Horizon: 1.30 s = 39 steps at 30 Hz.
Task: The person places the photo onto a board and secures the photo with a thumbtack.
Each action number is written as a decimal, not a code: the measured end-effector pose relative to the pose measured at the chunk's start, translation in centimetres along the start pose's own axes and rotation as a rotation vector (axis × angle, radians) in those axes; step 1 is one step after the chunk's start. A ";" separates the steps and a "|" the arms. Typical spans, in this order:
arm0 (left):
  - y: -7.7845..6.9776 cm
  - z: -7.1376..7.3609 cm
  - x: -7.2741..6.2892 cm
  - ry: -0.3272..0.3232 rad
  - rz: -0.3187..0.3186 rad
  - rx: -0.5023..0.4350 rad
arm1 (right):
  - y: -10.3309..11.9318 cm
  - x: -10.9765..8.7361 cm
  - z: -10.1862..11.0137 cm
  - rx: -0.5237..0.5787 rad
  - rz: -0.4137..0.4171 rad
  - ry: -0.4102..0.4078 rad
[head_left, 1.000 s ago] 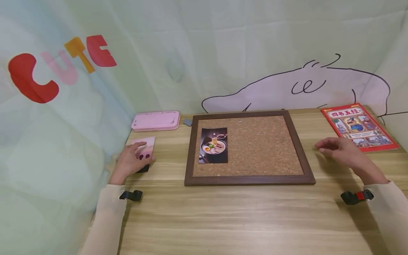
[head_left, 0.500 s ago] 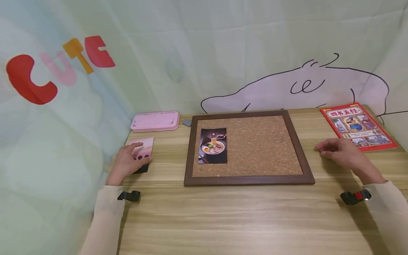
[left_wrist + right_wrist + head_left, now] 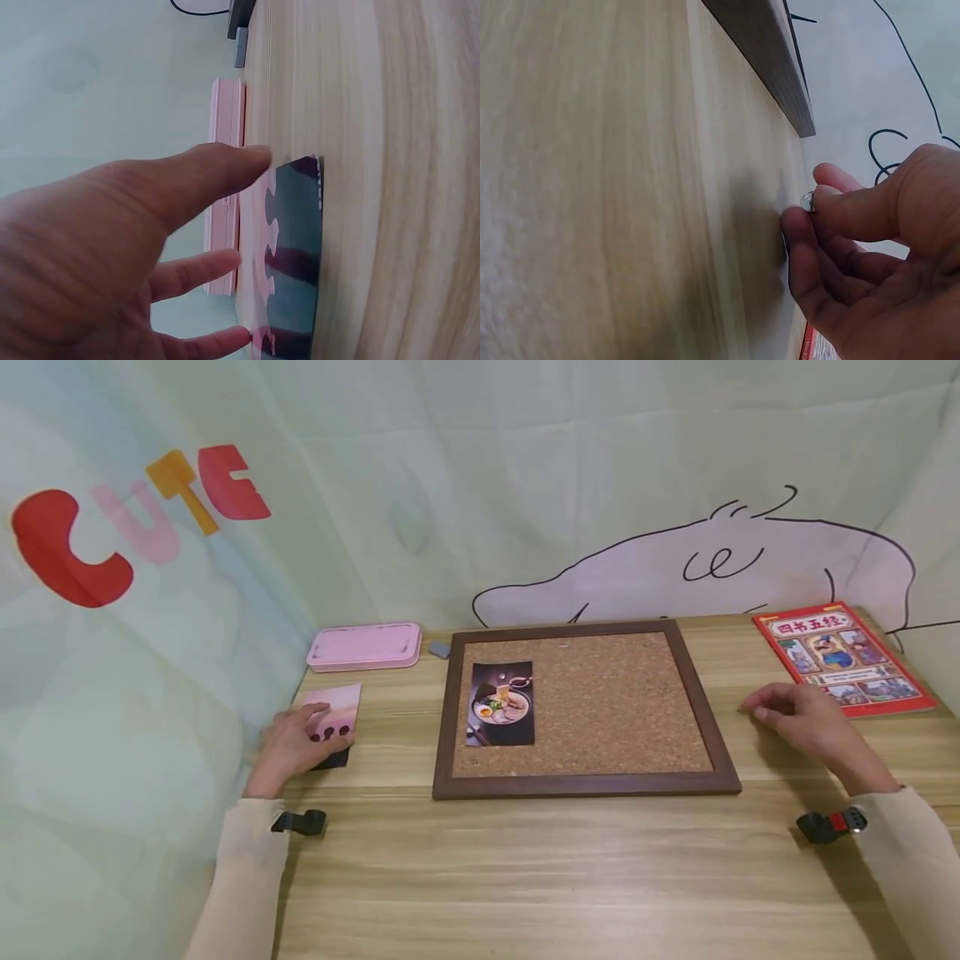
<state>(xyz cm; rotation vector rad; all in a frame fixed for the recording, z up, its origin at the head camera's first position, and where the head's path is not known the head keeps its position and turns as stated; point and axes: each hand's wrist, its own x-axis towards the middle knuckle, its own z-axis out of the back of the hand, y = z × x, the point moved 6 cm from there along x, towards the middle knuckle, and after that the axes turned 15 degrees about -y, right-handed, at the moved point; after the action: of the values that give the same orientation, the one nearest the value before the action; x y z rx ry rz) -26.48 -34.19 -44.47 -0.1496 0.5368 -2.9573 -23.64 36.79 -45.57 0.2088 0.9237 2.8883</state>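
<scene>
My left hand (image 3: 288,739) is over a photo card (image 3: 341,710) with a pink sky and dark shapes, lying flat on the table at the left. In the left wrist view, the thumb and fingers are spread around the card (image 3: 292,255); whether a fingertip touches it, I cannot tell. My right hand (image 3: 802,718) is just right of the framed cork board (image 3: 615,710). Between its thumb and fingertips it pinches a small, shiny clear pushpin (image 3: 807,201). A ramen photo (image 3: 501,703) lies on the left part of the board, with a small pale dot near its top.
Behind the left hand lies a pink pencil case (image 3: 365,646), and a small grey block (image 3: 440,649) sits between it and the board. A red comic-style book (image 3: 843,660) rests at the back right. A printed curtain (image 3: 420,510) hangs along the back and left of the table.
My left hand has moved slightly left and lowered toward the card, uncovering more of its dark shapes. The right hand has stayed nearly still. The head view has shifted a little.
</scene>
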 end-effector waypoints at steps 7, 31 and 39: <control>-0.1 -0.1 0.0 0.014 -0.011 0.025 | 0.0 -0.1 0.3 0.120 -0.039 -0.022; -0.1 -0.4 0.0 0.015 -0.005 0.073 | -0.3 -0.2 -0.4 0.144 -0.086 0.086; -0.1 -0.4 0.0 0.017 -0.013 0.071 | -0.1 -0.3 -0.4 0.157 -0.070 0.071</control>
<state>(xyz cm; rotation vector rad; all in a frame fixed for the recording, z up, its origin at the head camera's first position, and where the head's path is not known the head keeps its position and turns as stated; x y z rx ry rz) -26.53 -33.93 -44.83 -0.1220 0.4345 -2.9879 -23.37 36.59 -45.93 0.0845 1.1477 2.7772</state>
